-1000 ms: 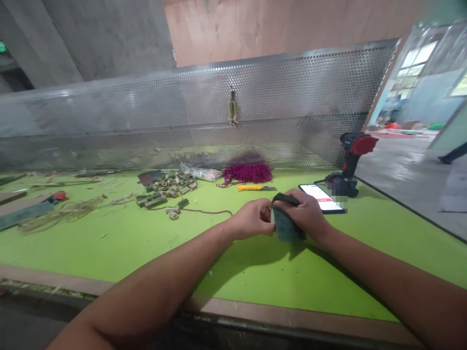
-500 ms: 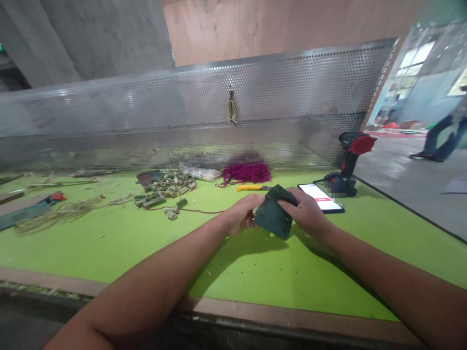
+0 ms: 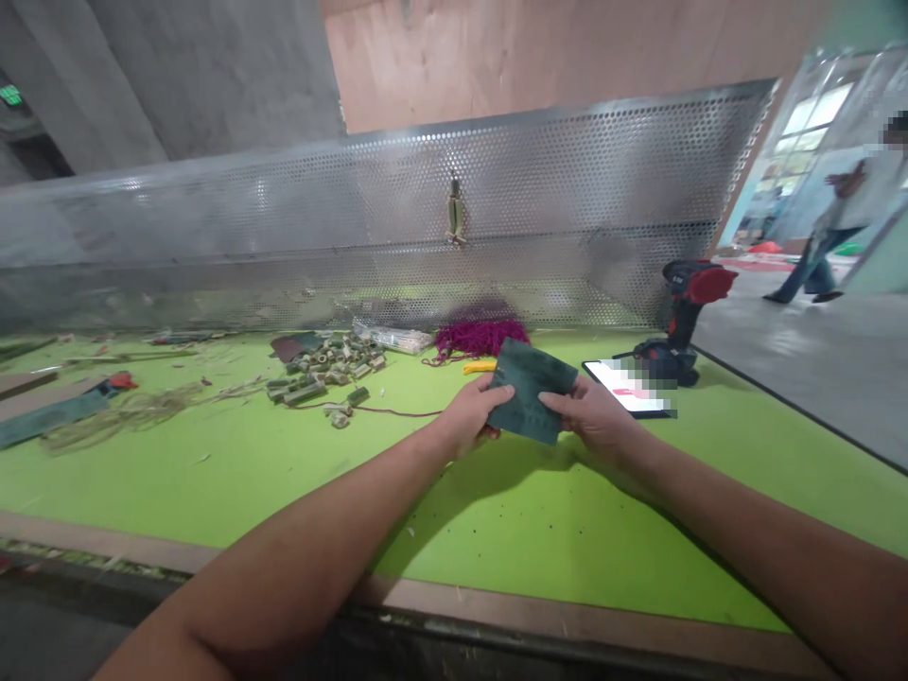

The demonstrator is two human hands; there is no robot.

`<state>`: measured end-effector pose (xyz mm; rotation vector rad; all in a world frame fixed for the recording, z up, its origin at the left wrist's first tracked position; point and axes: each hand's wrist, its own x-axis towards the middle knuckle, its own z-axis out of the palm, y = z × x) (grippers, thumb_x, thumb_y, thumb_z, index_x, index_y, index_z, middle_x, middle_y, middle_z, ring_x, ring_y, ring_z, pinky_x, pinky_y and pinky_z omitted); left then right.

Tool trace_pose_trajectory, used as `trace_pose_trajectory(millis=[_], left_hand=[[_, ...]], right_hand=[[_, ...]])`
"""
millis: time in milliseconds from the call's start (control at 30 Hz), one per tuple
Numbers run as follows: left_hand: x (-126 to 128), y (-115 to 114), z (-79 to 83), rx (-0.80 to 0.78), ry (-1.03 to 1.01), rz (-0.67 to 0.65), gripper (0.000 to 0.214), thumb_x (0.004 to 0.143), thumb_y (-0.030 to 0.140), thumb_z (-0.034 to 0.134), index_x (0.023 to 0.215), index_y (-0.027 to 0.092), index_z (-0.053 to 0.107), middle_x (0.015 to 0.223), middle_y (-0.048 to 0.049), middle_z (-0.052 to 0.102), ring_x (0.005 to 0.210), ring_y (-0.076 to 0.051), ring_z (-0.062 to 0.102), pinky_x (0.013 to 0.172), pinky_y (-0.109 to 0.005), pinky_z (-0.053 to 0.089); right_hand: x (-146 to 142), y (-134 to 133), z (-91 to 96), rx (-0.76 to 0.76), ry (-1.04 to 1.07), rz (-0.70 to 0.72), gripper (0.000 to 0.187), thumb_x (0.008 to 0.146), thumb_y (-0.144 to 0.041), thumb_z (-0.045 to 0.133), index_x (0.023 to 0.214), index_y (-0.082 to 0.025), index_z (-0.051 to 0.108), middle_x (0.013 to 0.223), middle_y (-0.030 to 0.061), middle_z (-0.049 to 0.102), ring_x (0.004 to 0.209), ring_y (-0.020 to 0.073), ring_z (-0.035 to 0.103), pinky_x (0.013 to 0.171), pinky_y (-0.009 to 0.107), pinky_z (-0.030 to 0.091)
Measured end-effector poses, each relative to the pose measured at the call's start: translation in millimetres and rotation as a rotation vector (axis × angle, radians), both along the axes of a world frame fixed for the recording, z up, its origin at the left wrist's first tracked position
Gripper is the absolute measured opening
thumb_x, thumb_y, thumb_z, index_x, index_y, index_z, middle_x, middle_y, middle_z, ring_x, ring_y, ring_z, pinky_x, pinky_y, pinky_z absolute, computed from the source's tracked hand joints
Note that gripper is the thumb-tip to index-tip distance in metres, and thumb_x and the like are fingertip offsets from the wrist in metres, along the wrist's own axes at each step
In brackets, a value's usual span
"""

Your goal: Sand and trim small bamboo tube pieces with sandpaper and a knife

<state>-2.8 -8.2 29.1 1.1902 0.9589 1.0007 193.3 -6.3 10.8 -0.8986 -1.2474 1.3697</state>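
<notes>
A dark green square of what looks like sandpaper [image 3: 529, 390] is held up over the table between my two hands. My left hand [image 3: 474, 409] pinches its left edge with the thumb on the front. On the right edge, my right hand [image 3: 580, 409] grips it the same way, fingers behind. Whatever lies behind the sheet is hidden. Just beyond it a yellow utility knife [image 3: 480, 367] shows only its handle. A phone [image 3: 624, 386] with a lit screen lies to the right of my right hand.
Cut bamboo pieces [image 3: 333, 364] are heaped left of centre, near a purple string bundle [image 3: 482, 339]. A cordless drill [image 3: 685, 322] stands at the right. A bamboo figure [image 3: 455, 213] hangs on the perforated metal panel [image 3: 567, 208]. A person [image 3: 837, 222] is in the background right.
The sandpaper has turned from a slanted pose to face me more squarely, and my left thumb now lies on its front. The person in the background has changed stride.
</notes>
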Motion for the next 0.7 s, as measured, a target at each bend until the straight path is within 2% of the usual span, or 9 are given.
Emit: trace_pose_trajectory(millis=[100,200,300,400,533,633,700], left_hand=[[2,0,-0.1,0.005,-0.011,0.04,0.023,0.079,0.036,0.064,0.093,0.019,0.057,0.063,0.0033,0.054,0.046,-0.008,0.048,0.039,-0.018,0.028],[3,1,-1.1,0.061,0.008,0.066,0.018,0.078,0.029,0.063,0.092,0.017,0.061,0.059,0.0035,0.053,0.041,-0.006,0.042,0.038,-0.018,0.026],[1,4,-2.0,0.079,0.034,0.081,0.017,0.075,0.021,0.063,0.092,0.017,0.064,0.061,0.0027,0.056,0.041,-0.005,0.042,0.038,-0.018,0.026],[-4,6,-0.1,0.017,-0.051,-0.027,0.017,0.074,0.017,0.063,0.091,0.016,0.064,0.064,0.0015,0.058,0.046,-0.006,0.048,0.042,-0.018,0.035],[-8,6,5.2,-0.096,-0.221,-0.16,0.021,0.077,0.021,0.055,0.095,0.013,0.065,0.074,-0.0035,0.064,0.056,-0.011,0.059,0.048,-0.022,0.045],[-5,3,5.3,-0.067,-0.208,-0.175,0.021,0.079,0.028,0.062,0.093,0.014,0.063,0.08,-0.0049,0.067,0.063,-0.013,0.062,0.052,-0.023,0.048],[-4,2,3.2,-0.014,-0.158,-0.118,0.022,0.073,0.024,0.071,0.09,0.015,0.061,0.078,-0.0035,0.067,0.064,-0.012,0.062,0.055,-0.021,0.047]], right_hand=[[-4,-2,1.0,0.101,0.003,-0.067,0.037,0.064,-0.031,0.085,0.098,-0.023,0.076,0.095,0.0043,0.076,0.081,0.0196,0.068,0.08,0.04,0.056],[-5,-3,3.3,0.187,-0.067,-0.116,0.027,0.063,-0.028,0.082,0.089,-0.025,0.079,0.094,0.0029,0.076,0.089,0.0202,0.067,0.089,0.041,0.052],[-3,-1,2.6,0.195,-0.09,-0.119,0.019,0.062,-0.023,0.079,0.081,-0.026,0.08,0.09,0.0028,0.076,0.089,0.0205,0.067,0.09,0.041,0.051],[2,1,0.8,0.182,-0.072,-0.075,0.02,0.061,-0.019,0.072,0.078,-0.025,0.079,0.087,0.0028,0.076,0.085,0.0197,0.067,0.087,0.04,0.052],[8,0,1.9,0.273,-0.15,-0.081,0.027,0.063,-0.016,0.059,0.077,-0.027,0.079,0.085,0.002,0.075,0.085,0.0197,0.067,0.088,0.042,0.052],[10,-2,4.1,0.346,-0.236,-0.071,0.034,0.063,-0.012,0.053,0.08,-0.027,0.079,0.088,0.0022,0.075,0.087,0.0204,0.065,0.089,0.043,0.051],[10,-3,5.5,0.374,-0.288,-0.041,0.035,0.063,-0.011,0.053,0.082,-0.026,0.079,0.092,0.0028,0.074,0.091,0.0215,0.064,0.092,0.043,0.05]])
